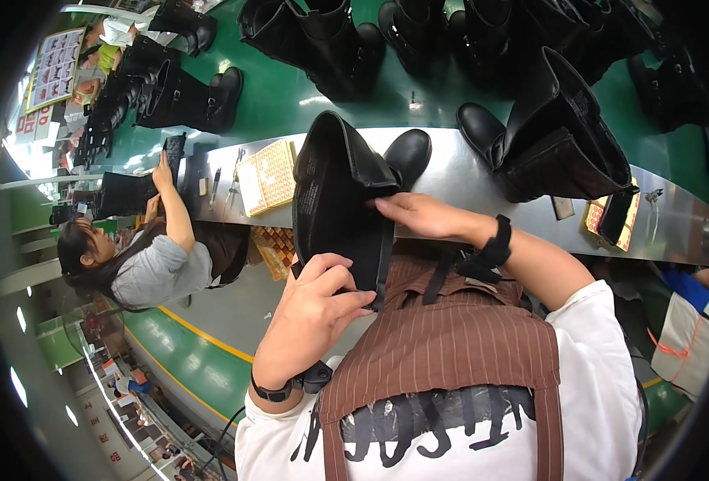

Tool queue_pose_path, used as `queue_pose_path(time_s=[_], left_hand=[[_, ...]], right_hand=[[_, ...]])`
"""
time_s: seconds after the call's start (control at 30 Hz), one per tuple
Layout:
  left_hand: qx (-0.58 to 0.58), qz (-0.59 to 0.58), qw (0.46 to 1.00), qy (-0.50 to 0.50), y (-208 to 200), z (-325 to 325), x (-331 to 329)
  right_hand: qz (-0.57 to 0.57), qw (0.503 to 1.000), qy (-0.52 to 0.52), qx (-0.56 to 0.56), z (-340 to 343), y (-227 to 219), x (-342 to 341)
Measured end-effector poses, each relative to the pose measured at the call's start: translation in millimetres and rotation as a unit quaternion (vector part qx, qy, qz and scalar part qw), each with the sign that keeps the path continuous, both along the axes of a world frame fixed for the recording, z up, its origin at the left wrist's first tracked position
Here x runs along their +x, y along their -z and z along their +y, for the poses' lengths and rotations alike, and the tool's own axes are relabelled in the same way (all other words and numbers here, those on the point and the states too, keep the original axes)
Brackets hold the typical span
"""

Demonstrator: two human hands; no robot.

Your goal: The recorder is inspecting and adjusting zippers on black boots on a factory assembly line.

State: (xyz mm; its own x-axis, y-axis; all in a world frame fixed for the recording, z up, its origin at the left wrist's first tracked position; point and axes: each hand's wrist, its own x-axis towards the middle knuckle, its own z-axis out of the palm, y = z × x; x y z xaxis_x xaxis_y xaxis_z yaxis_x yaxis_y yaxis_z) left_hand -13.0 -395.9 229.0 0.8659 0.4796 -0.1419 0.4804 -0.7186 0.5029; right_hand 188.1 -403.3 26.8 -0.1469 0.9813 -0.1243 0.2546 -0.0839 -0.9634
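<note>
A tall black boot [309, 204] stands on the metal worktop in front of me, its wide shaft gaping toward me and its rounded toe pointing away to the right. My left hand [314, 301] grips the near edge of the shaft, fingers curled over the rim. On the boot's right side, my right hand [423, 215] has its fingertips at the shaft's edge, thumb and fingers close together; the fingertips are partly hidden by the leather. A second black boot [559, 136] stands to the right with its shaft unfastened.
A sheet of small round stickers [266, 178] lies left of the boot, beside pen-like tools [215, 186]. Another sticker sheet [623, 220] is at the right. Several black boots [322, 48] stand on the green table [419, 104] beyond. A co-worker [158, 256] handles a boot at left.
</note>
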Motion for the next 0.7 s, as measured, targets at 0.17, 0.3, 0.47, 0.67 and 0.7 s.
queue_pose_path(time_s=[0.17,0.3,0.47,0.67,0.7], left_hand=[[-0.01,-0.013,1.0,-0.004,0,2,0],[0.001,-0.023,1.0,0.004,1,4,0],[0.125,-0.062,0.985,-0.098,4,11,8],[0.487,-0.18,0.822,-0.232,51,31,26],[0.46,-0.223,0.819,-0.262,60,31,20]], right_hand=[[0.103,0.986,-0.015,-0.131,19,17,12],[0.014,0.986,0.077,-0.146,23,-1,23],[-0.296,0.929,0.22,0.033,15,-29,30],[-0.261,0.949,0.116,0.134,7,-3,41],[-0.248,0.956,0.083,0.133,2,7,39]])
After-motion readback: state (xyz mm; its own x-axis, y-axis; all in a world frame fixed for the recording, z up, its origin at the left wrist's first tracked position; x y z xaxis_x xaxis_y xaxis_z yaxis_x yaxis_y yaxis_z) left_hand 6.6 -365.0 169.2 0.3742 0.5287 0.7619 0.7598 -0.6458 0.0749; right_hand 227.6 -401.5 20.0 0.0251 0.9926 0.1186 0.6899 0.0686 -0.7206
